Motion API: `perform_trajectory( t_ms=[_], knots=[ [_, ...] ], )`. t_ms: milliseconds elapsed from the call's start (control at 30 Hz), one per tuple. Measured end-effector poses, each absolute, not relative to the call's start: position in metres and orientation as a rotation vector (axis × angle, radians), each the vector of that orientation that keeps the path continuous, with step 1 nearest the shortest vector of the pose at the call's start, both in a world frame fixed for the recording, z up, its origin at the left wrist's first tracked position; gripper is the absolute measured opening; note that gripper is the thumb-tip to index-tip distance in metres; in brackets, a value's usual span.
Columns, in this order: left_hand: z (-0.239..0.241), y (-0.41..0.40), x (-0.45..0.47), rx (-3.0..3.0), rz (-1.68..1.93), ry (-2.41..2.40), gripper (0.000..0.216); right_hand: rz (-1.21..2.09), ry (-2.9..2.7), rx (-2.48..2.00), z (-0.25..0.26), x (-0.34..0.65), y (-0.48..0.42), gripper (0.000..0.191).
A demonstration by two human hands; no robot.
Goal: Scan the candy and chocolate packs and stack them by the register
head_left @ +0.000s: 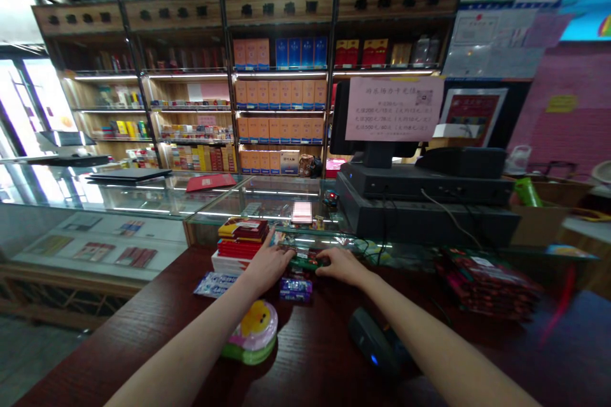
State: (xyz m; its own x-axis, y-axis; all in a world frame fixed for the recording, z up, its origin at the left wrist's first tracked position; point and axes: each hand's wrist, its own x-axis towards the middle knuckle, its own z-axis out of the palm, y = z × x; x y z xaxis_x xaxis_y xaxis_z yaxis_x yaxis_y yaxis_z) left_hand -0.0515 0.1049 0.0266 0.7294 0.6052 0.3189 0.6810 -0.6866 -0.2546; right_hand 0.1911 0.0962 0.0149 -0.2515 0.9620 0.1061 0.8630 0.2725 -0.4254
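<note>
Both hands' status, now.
Left hand: at the left end of the green packet; grip cannot be told.
Right hand: curled at its right end; grip cannot be told.

A pink, flat paper sheet [382, 124] hangs on the back of the black, flat screen [340, 117]. Its top line says 游乐场办卡充值. Under that come three lines that start with 200元, 300元 and 500元. The first goes with 15次, the last with 60次. A square black code [424, 97] sits near the top corner. Big dark letters on the brown wooden shelf boards [327, 7] look like 名烟名酒. Other words are too small or blurry.
</note>
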Motion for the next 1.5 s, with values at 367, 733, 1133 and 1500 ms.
perform_trajectory(
  t_ms=[367,733,1133,1500],
  knots=[
    [0.033,0.105,-0.048,-2.598,-0.305,-1.091,0.039,0.665,-1.996,-1.456,0.000,0.204,0.112,0.036],
    [0.034,0.104,-0.047,-2.718,-0.639,-1.061,0.041,0.549,-1.918,-1.392,0.005,0.204,0.100,0.026],
    [0.054,0.067,-0.039,-2.677,-1.225,-0.925,0.035,0.112,-1.927,-1.297,0.044,0.204,0.058,0.022],
    [0.029,0.038,0.013,-2.649,-1.811,-1.132,0.048,-0.221,-1.771,-1.243,0.022,0.249,0.018,0.027]
  ],
)
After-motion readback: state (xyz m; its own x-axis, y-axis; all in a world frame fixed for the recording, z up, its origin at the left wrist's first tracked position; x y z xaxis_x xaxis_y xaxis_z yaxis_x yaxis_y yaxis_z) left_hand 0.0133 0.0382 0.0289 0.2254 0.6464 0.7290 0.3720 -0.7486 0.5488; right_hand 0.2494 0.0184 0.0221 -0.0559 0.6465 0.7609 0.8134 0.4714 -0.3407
